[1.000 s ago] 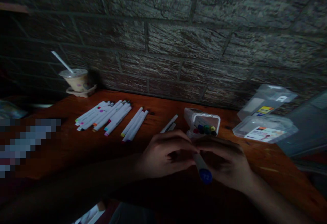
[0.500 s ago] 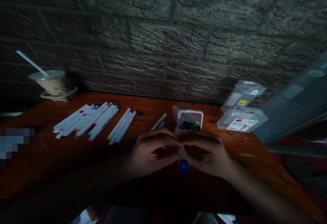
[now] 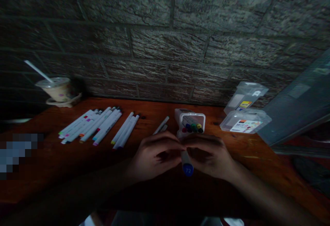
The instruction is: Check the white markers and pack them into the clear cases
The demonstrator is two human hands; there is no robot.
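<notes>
Holding one blue-capped marker [image 3: 186,162] between your left hand [image 3: 157,155] and right hand [image 3: 210,155], fingers pinched on it, one open case [image 3: 190,123] behind, two clear boxes [image 3: 244,116] right.

Most of the marker [image 3: 186,160] is buried under the left hand [image 3: 157,155] and right hand [image 3: 210,154], so only the blue "72" end cap pokes out; can't tell whether a cap is on the far end. A pixelated patch [image 3: 18,150] hides whatever sits at the table's [image 3: 154,111] left edge. The labels on the clear plastic boxes [image 3: 244,120] are too small to read. Both forearms run off the bottom edge into darkness.
</notes>
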